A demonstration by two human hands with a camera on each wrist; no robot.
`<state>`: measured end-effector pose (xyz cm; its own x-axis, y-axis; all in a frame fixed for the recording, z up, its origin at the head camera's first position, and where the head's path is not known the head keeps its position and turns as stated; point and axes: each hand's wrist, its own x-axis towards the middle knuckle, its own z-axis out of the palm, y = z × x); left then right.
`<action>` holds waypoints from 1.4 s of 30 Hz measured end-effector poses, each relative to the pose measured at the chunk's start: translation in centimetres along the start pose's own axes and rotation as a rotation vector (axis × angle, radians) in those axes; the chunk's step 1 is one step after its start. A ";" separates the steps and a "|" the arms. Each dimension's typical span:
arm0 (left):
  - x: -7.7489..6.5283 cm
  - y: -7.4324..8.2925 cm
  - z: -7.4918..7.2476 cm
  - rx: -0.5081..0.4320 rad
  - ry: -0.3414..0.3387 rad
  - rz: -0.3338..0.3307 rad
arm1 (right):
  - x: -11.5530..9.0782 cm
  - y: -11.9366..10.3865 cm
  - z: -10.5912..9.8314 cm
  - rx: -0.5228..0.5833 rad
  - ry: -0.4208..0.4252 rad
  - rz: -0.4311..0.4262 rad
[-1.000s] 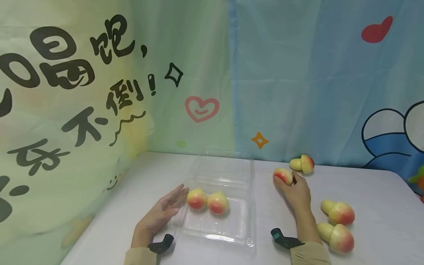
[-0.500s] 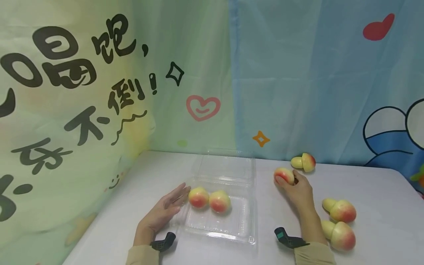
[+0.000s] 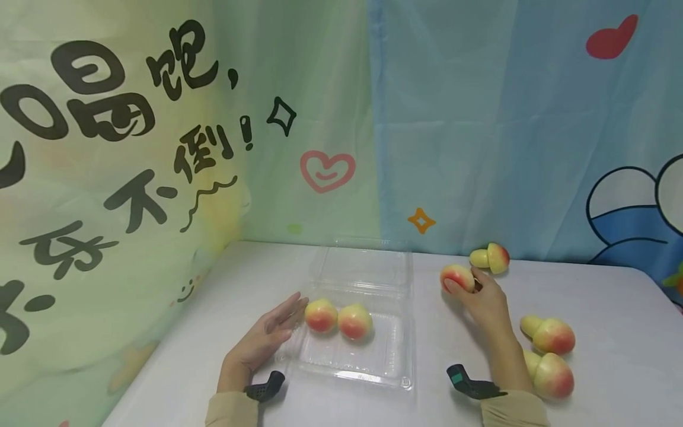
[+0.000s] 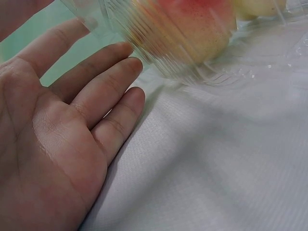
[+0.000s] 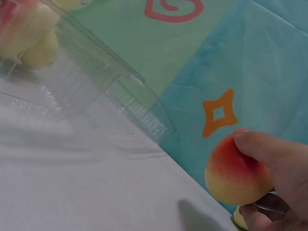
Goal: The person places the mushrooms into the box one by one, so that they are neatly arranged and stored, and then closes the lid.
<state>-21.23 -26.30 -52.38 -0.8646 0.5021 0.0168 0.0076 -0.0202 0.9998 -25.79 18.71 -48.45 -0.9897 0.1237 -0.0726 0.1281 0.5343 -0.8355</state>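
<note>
My right hand (image 3: 487, 299) pinches a toy mushroom (image 3: 455, 277) with a red and yellow cap, right of the clear plastic box (image 3: 373, 376). In the right wrist view, thumb and fingers hold this cap (image 5: 236, 173); a dark shiny bit shows below the thumb, too little visible to name. My left hand (image 3: 261, 338) lies at the box's left side, fingers nearly straight, fingertips touching or very near its wall. Two toy mushrooms sit inside the open box, the left mushroom (image 3: 321, 315) beside the right mushroom (image 3: 354, 322). In the left wrist view, the open palm (image 4: 53, 139) faces the box.
Behind my right hand lies another toy mushroom (image 3: 496, 258). Two more, a farther mushroom (image 3: 554, 336) and a nearer mushroom (image 3: 554, 375), lie beside my right forearm. The box's lid (image 3: 365, 267) is folded back toward the printed curtain (image 3: 453, 148). A white cloth covers the table (image 3: 427, 332).
My right wrist has shifted slightly to the right, with the toy mushroom still in its grip. The left hand stays beside the box. The head view has tilted a little.
</note>
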 end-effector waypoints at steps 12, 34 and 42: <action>0.0 0.2 0.3 -0.033 -0.006 0.008 | -0.7 -0.9 -1.0 -0.058 -0.016 -0.051; -0.3 -0.5 0.5 -0.004 -0.006 -0.002 | -1.6 -0.8 -0.4 -0.063 -0.084 -0.040; -0.1 0.0 0.2 -0.002 0.008 0.000 | -1.2 -1.6 -0.1 -0.074 -0.104 -0.064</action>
<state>-21.05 -26.21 -52.38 -0.8686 0.4952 0.0169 0.0068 -0.0221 0.9997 -24.80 17.80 -46.95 -0.9968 0.0018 -0.0801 0.0652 0.5991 -0.7980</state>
